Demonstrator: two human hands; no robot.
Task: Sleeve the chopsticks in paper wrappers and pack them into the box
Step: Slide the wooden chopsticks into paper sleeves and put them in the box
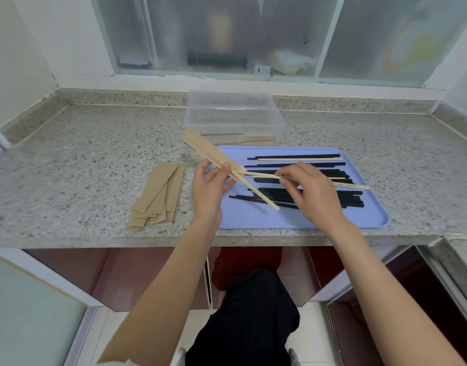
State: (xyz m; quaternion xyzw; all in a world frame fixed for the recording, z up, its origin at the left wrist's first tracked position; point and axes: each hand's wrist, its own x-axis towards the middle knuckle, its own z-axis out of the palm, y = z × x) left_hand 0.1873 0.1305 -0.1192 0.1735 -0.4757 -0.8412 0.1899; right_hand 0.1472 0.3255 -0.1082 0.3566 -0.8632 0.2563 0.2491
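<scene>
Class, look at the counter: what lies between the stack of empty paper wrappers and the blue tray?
In the head view, the person's left hand fills that gap, gripping a paper wrapper with one wooden chopstick partly in. Beneath it, between the stack of empty paper wrappers and blue tray, is bare counter.

left hand (210,184) gripping, right hand (306,191) pinching, forearms extended

The left hand (210,184) pinches a brown paper wrapper (204,151) near its open end, one wooden chopstick (258,192) sticking out of it over the blue tray (293,220). The right hand (310,192) pinches a second wooden chopstick (262,175), its tip at the wrapper's mouth. Black chopsticks (306,196) lie on the tray. Spare wrappers (157,198) sit fanned on the granite counter (82,159); sleeved pairs (243,138) lie in the clear plastic box (233,114) behind the tray.
</scene>
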